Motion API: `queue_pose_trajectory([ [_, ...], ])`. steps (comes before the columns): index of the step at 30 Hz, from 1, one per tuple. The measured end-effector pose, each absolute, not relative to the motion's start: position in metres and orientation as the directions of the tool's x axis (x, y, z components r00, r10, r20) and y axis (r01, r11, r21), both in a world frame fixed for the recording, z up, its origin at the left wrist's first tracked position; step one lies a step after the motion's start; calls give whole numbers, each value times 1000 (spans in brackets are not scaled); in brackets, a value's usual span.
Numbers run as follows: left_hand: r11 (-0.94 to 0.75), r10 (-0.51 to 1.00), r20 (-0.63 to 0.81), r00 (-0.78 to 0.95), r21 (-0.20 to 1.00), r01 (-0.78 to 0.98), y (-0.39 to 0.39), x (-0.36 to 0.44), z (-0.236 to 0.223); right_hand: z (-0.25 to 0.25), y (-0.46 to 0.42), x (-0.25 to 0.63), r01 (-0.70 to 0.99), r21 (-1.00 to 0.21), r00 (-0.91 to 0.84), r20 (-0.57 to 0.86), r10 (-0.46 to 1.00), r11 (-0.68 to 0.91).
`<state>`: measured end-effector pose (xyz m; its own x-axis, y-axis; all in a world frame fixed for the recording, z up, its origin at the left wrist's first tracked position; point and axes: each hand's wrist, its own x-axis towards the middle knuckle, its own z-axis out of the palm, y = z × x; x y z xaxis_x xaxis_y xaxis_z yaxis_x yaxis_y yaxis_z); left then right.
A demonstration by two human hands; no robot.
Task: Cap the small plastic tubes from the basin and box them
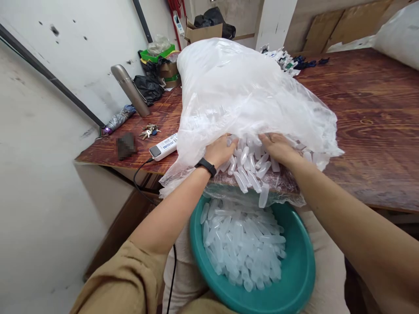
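A large translucent white plastic bag (pixel 235 83) lies on the table with its mouth towards me. Many small, milky plastic tube-like pieces (pixel 250 162) spill from it onto the table edge. My left hand (pixel 221 151), with a black band at the wrist, reaches in at the left of the pieces, fingers apart and partly covered. On the other side, my right hand (pixel 278 148) touches them with its fingers stretched under the bag's edge. Below, a teal basin (pixel 299 261) rests on my lap, holding a heap of the same pieces (pixel 242 244). One piece tips over the table edge above it.
Left of the bag on the wooden table (pixel 369 104) are a white power strip (pixel 165 147) with a black cable, keys (pixel 149 131), a metallic flask (pixel 129 89) and a folded umbrella (pixel 119 120). Behind stands a cardboard box (pixel 207 32). A white wall (pixel 49 109) borders the left.
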<state>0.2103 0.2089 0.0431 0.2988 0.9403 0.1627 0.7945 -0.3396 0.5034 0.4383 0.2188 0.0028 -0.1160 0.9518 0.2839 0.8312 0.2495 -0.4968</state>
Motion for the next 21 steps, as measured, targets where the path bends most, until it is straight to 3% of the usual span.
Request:
queue_pose_trajectory([
  [4, -463, 881, 190, 433, 532, 709, 193, 210, 44, 2, 193, 411, 759, -611, -16, 326, 945, 223],
  [13, -634, 749, 297, 592, 582, 509, 90, 177, 43, 12, 81, 372, 575, -737, -113, 358, 927, 355],
  [21, -672, 671, 93, 736, 495, 550, 8, 137, 41, 16, -5, 384, 579, -739, -345, 160, 925, 344],
])
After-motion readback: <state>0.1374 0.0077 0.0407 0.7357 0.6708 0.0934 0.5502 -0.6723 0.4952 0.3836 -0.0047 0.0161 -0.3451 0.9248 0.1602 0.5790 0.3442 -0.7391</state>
